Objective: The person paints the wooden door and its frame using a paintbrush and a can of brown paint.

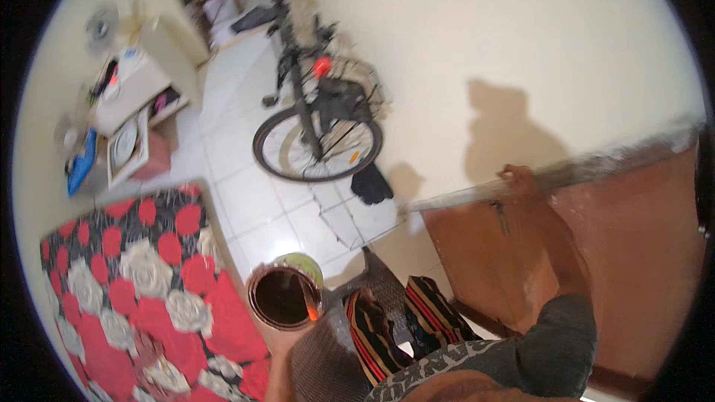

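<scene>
My left hand (287, 336) holds up an open can (255, 304) of dark brown liquid from below and the side. A paintbrush with an orange handle (311, 307) leans inside the can against its right rim. My right arm reaches up along a reddish-brown wooden door (625, 231). At the door's rough grey top edge (596, 167), my right hand (520, 180) rests with its fingers curled over it. A dark metal latch (502, 217) sits on the door just below that hand. Part of the right hand's grip is blurred.
A bed (149, 283) with red, black and white floral cover lies left. A bicycle (302, 112) leans by the cream wall, a black cloth (371, 184) near its wheel. Below me are a dark woven seat (320, 361) and my striped shorts (372, 331). A white cabinet (134, 89) stands far left.
</scene>
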Demonstrator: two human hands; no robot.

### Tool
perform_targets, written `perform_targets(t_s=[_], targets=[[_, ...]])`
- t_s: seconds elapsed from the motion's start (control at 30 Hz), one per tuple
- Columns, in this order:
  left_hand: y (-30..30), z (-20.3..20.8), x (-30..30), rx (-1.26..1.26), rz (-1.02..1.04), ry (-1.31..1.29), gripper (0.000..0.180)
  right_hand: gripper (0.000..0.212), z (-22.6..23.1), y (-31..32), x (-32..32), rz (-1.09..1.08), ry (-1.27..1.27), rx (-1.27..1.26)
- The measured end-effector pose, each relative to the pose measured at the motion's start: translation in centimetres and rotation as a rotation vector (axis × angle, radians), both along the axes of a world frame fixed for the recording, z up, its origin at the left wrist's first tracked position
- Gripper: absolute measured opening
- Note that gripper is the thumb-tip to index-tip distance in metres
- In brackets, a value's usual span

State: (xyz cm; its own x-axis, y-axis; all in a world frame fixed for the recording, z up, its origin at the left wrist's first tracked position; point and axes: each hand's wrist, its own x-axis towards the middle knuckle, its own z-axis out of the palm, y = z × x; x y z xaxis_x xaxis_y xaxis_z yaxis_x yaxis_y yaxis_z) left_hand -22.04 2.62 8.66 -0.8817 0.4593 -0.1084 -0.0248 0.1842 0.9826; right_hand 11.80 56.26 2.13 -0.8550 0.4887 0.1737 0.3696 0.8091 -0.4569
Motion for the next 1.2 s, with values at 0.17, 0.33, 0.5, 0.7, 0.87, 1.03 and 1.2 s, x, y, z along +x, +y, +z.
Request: perform_targets(t_s=[0.17, 0.33, 0.5, 0.7, 0.87, 1.03, 1.2], targets=[[4.7, 5.0, 0.8, 0.094, -0.107, -0.012, 0.117, 0.050, 5.6, -0.5, -4.7, 0.357, -0.286, 0.480], [7.2, 10.2, 1.5, 0.194, -0.304, -0.145, 0.115, 0.036, 13.3, -2.1, -5.7, 0.341, -0.213, 0.336], [7.5, 13.7, 3.0, 0.320, -0.302, -0.063, 0.113, 0.023, 23.7, -7.2, -6.3, 0.079, -0.127, 0.318], [7.7, 17.0, 3.8, 0.451, -0.287, -0.031, 0.108, 0.026, 35.2, -7.4, -2.7, -0.145, -0.109, 0.583], [5.9, 15.4, 4.4, 0.273, -0.237, 0.019, 0.103, 0.042, 42.2, -11.2, -4.3, -0.852, -0.344, 0.463], [4.9, 16.9, 3.6, 0.265, -0.206, 0.070, 0.106, 0.037, 45.0, -13.3, -6.7, -0.955, -0.315, 0.161], [6.4, 19.6, 3.3, 0.278, -0.268, 0.115, 0.106, 0.030, 37.3, -14.9, -4.5, -0.521, 0.046, -0.238]])
